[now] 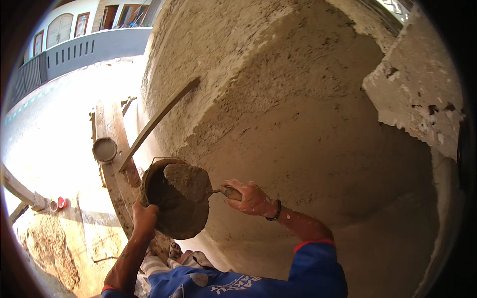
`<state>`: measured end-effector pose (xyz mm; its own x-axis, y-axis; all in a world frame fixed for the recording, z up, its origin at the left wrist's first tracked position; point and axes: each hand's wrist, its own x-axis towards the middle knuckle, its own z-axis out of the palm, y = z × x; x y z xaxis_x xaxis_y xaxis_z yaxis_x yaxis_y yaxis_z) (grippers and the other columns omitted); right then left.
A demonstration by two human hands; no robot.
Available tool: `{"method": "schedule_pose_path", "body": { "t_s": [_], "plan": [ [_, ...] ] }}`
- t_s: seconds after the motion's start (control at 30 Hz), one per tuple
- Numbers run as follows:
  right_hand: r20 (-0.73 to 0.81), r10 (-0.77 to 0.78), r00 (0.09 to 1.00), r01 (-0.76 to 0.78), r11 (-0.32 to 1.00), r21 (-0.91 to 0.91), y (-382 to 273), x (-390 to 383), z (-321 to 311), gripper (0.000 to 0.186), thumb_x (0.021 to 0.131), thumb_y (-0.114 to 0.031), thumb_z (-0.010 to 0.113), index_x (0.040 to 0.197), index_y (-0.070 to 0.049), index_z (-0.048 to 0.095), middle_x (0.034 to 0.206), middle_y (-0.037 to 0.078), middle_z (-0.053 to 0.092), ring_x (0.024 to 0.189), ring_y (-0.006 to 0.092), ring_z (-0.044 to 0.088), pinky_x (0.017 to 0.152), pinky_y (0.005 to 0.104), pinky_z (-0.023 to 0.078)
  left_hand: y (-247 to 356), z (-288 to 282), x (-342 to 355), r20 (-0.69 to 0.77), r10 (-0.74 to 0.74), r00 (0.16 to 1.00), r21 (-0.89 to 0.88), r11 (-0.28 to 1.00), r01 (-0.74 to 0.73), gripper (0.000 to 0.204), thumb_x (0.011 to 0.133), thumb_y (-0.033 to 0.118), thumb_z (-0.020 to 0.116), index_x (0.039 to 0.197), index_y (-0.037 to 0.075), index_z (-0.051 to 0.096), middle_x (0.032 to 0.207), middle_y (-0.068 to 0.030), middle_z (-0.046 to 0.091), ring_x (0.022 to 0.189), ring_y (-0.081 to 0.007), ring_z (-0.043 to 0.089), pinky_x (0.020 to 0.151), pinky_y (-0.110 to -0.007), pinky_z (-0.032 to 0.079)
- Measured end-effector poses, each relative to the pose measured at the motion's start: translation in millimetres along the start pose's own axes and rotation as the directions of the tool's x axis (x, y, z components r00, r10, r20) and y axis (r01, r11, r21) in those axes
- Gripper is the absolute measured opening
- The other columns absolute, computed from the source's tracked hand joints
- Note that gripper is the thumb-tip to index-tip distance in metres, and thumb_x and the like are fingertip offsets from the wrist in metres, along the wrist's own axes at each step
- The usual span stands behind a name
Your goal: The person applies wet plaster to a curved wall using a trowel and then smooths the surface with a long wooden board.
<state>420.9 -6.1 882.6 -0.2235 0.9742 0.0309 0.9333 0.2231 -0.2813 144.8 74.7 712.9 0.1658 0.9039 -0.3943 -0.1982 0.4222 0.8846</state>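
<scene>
My left hand (145, 216) grips the near left rim of a dark round bucket (169, 222) that has grey mortar inside and crusted on its wall. In my right hand (250, 197) is a trowel (188, 180), held by its handle with the fingers wrapped round it. The trowel's blade, coated in wet mortar, lies over the bucket's opening. To the right rises a wall (308, 149) covered with wet grey-brown plaster, smoother low down and rougher higher up.
A long wooden batten (159, 116) leans from a plank scaffold (115, 191) against the wall. On the planks sits a small round pail (105, 149). Sand (49, 246) lies below at left, near a red cup (61, 202). Bare older wall (420, 84) shows at far right.
</scene>
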Motion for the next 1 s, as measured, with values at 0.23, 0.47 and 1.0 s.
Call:
{"method": "schedule_pose_path", "body": {
  "t_s": [0.23, 0.47, 1.0],
  "plan": [
    [-0.077, -0.068, 0.995, 0.065, 0.997, -0.037, -81.0, 31.7, -181.4, 0.041, 0.076, -0.019, 0.072, 0.109, -0.001, 0.056, 0.09, 0.013, 0.062, 0.08, 0.0235, 0.063, 0.071, 0.0337, 0.049, -15.3, -2.1, -4.6, -0.06, 0.01, 0.998, -0.019, 1.0, -0.011, 0.046, 0.069, -0.002, 0.052, 0.114, -0.005, 0.055, 0.09, -0.0124, 0.063, 0.073, -0.0194, 0.059, 0.067, -0.03, 0.049],
    [-0.032, 0.095, 0.995, -0.056, 0.791, 0.609, -67.6, 64.3, -231.6, 0.04, 0.085, -0.019, 0.067, 0.118, 0.002, 0.058, 0.08, 0.009, 0.065, 0.061, 0.0135, 0.061, 0.057, 0.0282, 0.051, -30.5, -32.4, 7.0, -0.14, 0.034, 0.99, 0.018, 0.999, -0.031, 0.045, 0.069, 0.0, 0.054, 0.114, -0.006, 0.055, 0.093, -0.0146, 0.062, 0.075, -0.0206, 0.06, 0.069, -0.032, 0.05],
    [0.104, 0.187, 0.977, -0.149, 0.944, -0.293, -5.5, 11.0, -54.4, 0.04, 0.084, -0.018, 0.062, 0.123, -0.009, 0.057, 0.081, 0.011, 0.059, 0.079, 0.0213, 0.061, 0.068, 0.0361, 0.052, -0.9, -8.7, -17.0, -0.121, -0.036, 0.992, 0.066, 0.997, 0.044, 0.057, 0.069, 0.004, 0.057, 0.126, 0.001, 0.055, 0.095, -0.0174, 0.067, 0.085, -0.0265, 0.065, 0.077, -0.037, 0.051]
  ]
}}
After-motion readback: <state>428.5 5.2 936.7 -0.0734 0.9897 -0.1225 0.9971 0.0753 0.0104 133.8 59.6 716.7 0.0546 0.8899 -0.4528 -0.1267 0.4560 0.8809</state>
